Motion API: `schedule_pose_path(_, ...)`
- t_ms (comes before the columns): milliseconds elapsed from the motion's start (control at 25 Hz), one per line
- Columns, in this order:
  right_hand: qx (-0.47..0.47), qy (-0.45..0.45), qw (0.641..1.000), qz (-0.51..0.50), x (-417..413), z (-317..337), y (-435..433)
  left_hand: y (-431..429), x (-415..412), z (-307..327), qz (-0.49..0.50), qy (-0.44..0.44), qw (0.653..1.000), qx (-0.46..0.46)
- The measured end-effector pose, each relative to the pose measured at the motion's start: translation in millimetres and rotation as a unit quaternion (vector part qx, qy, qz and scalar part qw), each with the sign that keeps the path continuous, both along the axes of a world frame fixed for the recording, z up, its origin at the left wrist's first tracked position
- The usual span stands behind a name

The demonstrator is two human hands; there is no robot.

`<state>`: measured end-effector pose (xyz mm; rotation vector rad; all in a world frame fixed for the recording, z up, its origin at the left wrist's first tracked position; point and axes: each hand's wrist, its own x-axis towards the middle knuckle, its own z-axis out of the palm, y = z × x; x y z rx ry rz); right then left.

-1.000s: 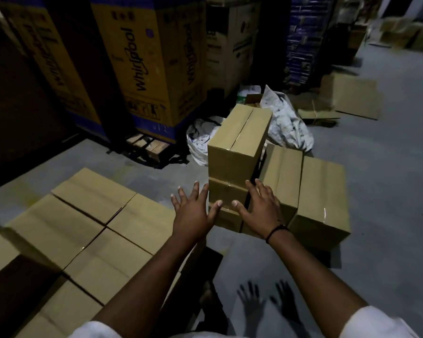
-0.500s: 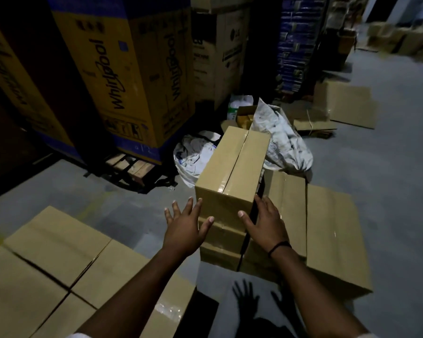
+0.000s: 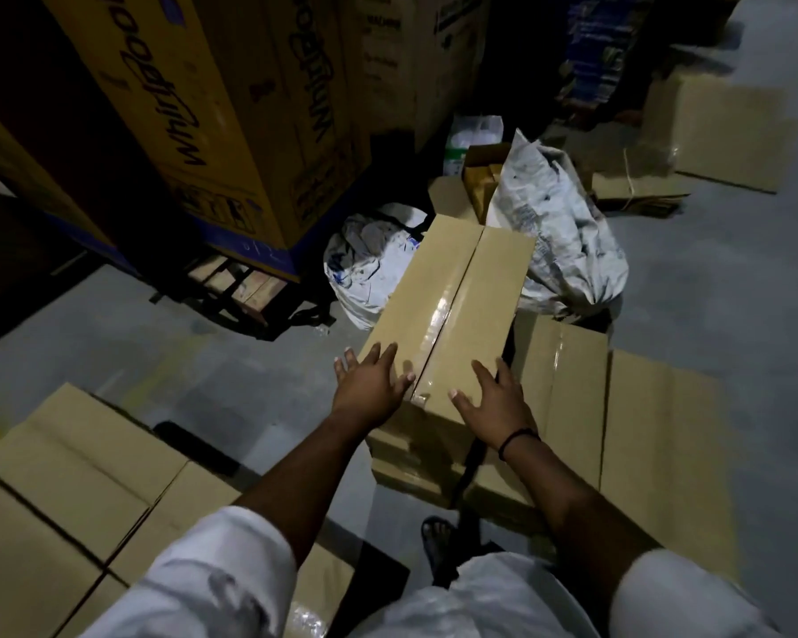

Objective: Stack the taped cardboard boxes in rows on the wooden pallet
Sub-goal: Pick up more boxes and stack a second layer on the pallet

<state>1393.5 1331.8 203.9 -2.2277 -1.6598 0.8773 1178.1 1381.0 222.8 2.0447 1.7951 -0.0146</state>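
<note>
Touching brown taped cardboard box (image 3: 457, 306), left hand (image 3: 368, 385) spread on its near left corner, right hand (image 3: 495, 400) spread flat on its near top, crumpled white sack (image 3: 567, 241) behind it

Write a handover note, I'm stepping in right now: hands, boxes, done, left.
Left hand: open, on the left near edge of the top taped brown cardboard box.
Right hand: open, flat on its top. No grip yet.
That box tops a short stack; more taped boxes lie beside it, rightward.
Done: row of brown boxes, lower left; pallet beneath hidden.
Left: lift this box, add it to the row, then the others.
</note>
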Motion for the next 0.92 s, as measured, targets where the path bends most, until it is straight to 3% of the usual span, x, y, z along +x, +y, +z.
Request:
schedule_pose_path(240, -0.064, -0.002, 0.997, 0.035, 17, -26, 61, 78, 11, -27, -0.026, 0.037, 0.995, -0.086)
schedule_pose_path(400, -0.069, 0.005, 0.997, 0.031, 21, -36, 82, 105, 0, -50, 0.018, -0.024, 0.984, -0.176)
schedule_pose_path(680, -0.021, -0.005, 1.000, 0.004, 6, -24, 101, 85, 10, -29, -0.002, 0.039, 0.995, -0.092)
schedule_pose_path(920, 0.031, -0.013, 0.995, 0.097, -36, 10, 116, 47, -39, 22, 0.093, 0.015, 0.994, -0.058)
